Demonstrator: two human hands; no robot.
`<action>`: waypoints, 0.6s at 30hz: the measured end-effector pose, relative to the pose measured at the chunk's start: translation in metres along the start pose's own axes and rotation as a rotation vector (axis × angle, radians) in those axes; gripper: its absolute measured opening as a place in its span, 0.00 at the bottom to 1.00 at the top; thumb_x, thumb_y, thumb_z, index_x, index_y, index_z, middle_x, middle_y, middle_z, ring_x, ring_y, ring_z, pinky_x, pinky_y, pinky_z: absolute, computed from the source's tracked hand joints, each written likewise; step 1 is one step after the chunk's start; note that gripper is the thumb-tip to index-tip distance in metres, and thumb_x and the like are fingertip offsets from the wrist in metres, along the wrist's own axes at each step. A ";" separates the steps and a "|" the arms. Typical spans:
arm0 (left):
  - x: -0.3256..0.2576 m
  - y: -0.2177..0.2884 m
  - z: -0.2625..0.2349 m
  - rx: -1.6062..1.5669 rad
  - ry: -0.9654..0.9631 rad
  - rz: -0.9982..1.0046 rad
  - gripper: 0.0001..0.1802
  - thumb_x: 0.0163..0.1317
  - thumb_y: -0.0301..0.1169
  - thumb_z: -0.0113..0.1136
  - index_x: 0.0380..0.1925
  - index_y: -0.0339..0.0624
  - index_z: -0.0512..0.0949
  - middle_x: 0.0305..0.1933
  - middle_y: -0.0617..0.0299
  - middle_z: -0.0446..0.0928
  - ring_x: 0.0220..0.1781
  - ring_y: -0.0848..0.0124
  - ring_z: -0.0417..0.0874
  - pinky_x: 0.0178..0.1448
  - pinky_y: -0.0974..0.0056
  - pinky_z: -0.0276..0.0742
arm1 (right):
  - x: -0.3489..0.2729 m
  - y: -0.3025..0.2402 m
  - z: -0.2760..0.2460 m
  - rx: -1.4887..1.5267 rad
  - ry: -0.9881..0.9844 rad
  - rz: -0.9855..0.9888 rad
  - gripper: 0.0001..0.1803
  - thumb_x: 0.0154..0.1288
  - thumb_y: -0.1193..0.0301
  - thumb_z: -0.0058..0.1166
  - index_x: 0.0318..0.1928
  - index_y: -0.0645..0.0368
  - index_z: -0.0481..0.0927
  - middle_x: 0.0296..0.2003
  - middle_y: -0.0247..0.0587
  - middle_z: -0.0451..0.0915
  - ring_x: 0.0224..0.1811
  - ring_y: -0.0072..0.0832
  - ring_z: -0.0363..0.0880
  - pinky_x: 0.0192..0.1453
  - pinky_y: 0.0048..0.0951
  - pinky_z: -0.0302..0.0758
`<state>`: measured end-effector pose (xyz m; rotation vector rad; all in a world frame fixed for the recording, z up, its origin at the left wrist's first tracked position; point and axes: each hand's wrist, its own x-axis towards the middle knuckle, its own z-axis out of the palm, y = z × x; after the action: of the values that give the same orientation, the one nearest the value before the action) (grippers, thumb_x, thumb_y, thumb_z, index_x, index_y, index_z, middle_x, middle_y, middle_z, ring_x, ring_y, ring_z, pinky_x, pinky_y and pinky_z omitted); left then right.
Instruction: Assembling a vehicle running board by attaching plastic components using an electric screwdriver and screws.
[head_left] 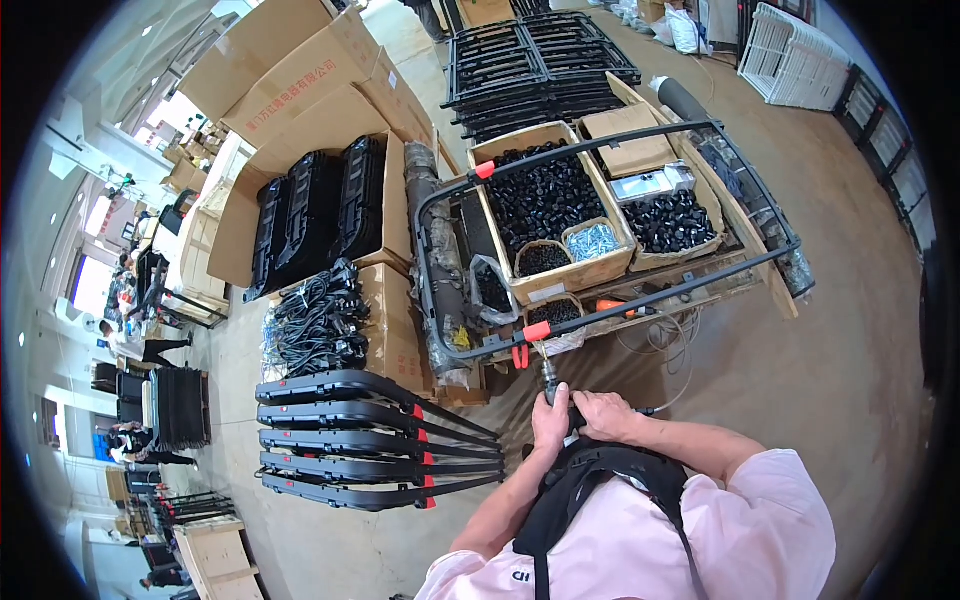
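Both hands are clamped on the power driver [549, 372]: the left hand [551, 420] wraps its body, and the right hand [605, 414] closes in from about three o'clock of the left, though the far side of its fingers is hidden. To drive a fastener well here, the tool's axis should probably meet the near rail of the black tube frame [590, 319] squarely; the left hand is best used for aim and the right for steady push, with wrists straight and no sideways lean. Because the frame lies across open boxes of small parts, it may shift under pressure, so light force at the start seems wise. The thin hose [684, 375], looping out near three o'clock of the hands, should be kept slack so that it does not tug the tool off line. The driver sits directly in the grip, its silver nose reaching out toward eleven o'clock. The near rail lies just beyond that nose, with a red sleeve [538, 331] also at eleven and a red hanging piece [520, 357] between ten and eleven; whether the tip touches the rail cannot be told. The rest of the frame spreads from eleven round to two o'clock.
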<state>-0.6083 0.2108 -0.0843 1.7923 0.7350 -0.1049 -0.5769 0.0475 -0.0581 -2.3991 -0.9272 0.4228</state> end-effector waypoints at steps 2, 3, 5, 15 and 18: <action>0.004 -0.001 -0.001 -0.015 0.037 0.018 0.28 0.73 0.54 0.65 0.41 0.34 0.81 0.35 0.55 0.83 0.37 0.67 0.80 0.45 0.55 0.78 | 0.006 0.000 -0.001 0.010 -0.013 -0.007 0.39 0.50 0.61 0.77 0.58 0.67 0.72 0.43 0.57 0.84 0.47 0.56 0.87 0.52 0.53 0.84; 0.009 -0.008 -0.009 -0.047 0.035 0.003 0.27 0.73 0.54 0.64 0.40 0.35 0.80 0.34 0.56 0.83 0.35 0.68 0.80 0.43 0.55 0.78 | 0.014 -0.007 0.000 0.030 -0.023 -0.024 0.37 0.52 0.61 0.74 0.58 0.67 0.72 0.44 0.59 0.85 0.47 0.57 0.87 0.51 0.54 0.84; 0.006 0.006 -0.014 -0.016 0.024 0.032 0.26 0.73 0.53 0.64 0.36 0.36 0.80 0.30 0.59 0.81 0.31 0.71 0.77 0.37 0.56 0.77 | 0.019 -0.004 0.002 0.059 -0.030 0.016 0.36 0.56 0.60 0.70 0.59 0.66 0.71 0.47 0.62 0.85 0.48 0.58 0.87 0.51 0.56 0.84; 0.010 -0.008 0.004 0.086 -0.017 -0.031 0.38 0.70 0.64 0.59 0.49 0.32 0.79 0.48 0.32 0.84 0.55 0.38 0.86 0.59 0.44 0.80 | 0.009 0.004 0.007 0.099 -0.073 0.107 0.50 0.47 0.64 0.75 0.71 0.63 0.66 0.45 0.65 0.85 0.47 0.62 0.86 0.54 0.56 0.82; 0.011 -0.002 -0.003 0.071 -0.006 -0.035 0.38 0.70 0.64 0.59 0.49 0.32 0.79 0.49 0.32 0.84 0.55 0.38 0.86 0.59 0.44 0.80 | 0.016 0.000 0.002 0.080 -0.097 0.102 0.50 0.48 0.64 0.75 0.71 0.63 0.66 0.46 0.65 0.85 0.48 0.63 0.85 0.55 0.56 0.81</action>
<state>-0.6014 0.2188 -0.0894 1.8459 0.7663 -0.1614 -0.5664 0.0598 -0.0614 -2.3771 -0.8156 0.6078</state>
